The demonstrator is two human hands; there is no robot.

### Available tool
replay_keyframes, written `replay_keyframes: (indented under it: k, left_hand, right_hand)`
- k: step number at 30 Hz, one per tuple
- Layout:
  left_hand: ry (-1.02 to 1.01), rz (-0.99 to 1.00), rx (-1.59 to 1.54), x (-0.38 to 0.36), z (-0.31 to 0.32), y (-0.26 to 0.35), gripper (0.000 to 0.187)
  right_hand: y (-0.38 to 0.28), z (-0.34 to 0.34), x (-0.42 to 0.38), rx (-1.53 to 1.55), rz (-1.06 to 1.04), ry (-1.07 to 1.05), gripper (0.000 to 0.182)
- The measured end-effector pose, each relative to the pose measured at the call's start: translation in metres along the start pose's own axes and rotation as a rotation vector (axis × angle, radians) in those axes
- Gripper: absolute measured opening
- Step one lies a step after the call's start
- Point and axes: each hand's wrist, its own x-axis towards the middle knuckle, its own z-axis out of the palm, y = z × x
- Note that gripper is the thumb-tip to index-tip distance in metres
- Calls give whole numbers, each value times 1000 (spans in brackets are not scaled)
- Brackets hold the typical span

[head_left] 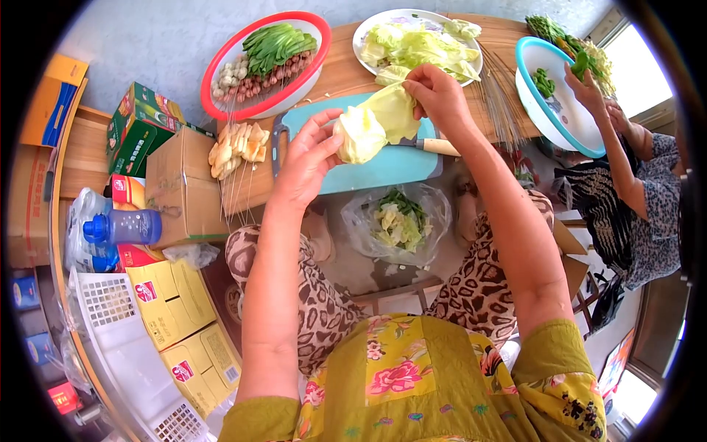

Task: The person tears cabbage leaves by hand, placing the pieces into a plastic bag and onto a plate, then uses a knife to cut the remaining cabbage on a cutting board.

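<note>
My left hand (313, 151) holds a small pale cabbage head (359, 135) over the blue cutting board (346, 175). With fingertips pinched, my right hand (436, 94) grips a broad cabbage leaf (395, 110) that stretches out from the head. Below my right wrist a knife (440, 146) lies on the board, its light wooden handle pointing right and its blade partly hidden. Behind the hands, a white plate (359, 46) is heaped with loose cabbage leaves (420, 48).
A red-rimmed basin (209, 88) holds skewered greens and meat. Skewered tofu-like pieces (237, 149) lie left of the board, thin skewers (503, 99) right. A bag of scraps (401, 225) sits below. Another person's hands (585, 88) handle greens over a blue-rimmed basin (524, 62). Boxes (184, 180) stand left.
</note>
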Motion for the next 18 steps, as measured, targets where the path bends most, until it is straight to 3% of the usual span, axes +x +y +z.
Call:
replay_keyframes:
  k: [5, 7, 11, 14, 17, 18]
  left_hand:
    - [-90, 3, -242, -2, 3, 4, 44]
    - [-77, 3, -266, -1, 4, 4, 45]
    - [-87, -20, -343, -3, 8, 4, 44]
    - [-98, 14, -409, 1, 0, -5, 43]
    - [-36, 32, -434, 5, 1, -10, 43]
    - [-36, 33, -434, 6, 4, -10, 43]
  right_hand:
    - [-1, -13, 3, 100, 114, -63, 9]
    - [1, -15, 3, 272, 216, -166, 10]
    - [-4, -18, 1, 223, 195, -164, 15]
    - [-14, -19, -2, 366, 196, -161, 29]
    - [-31, -8, -18, 316, 169, -250, 69]
    - [-28, -1, -22, 316, 168, -251, 69]
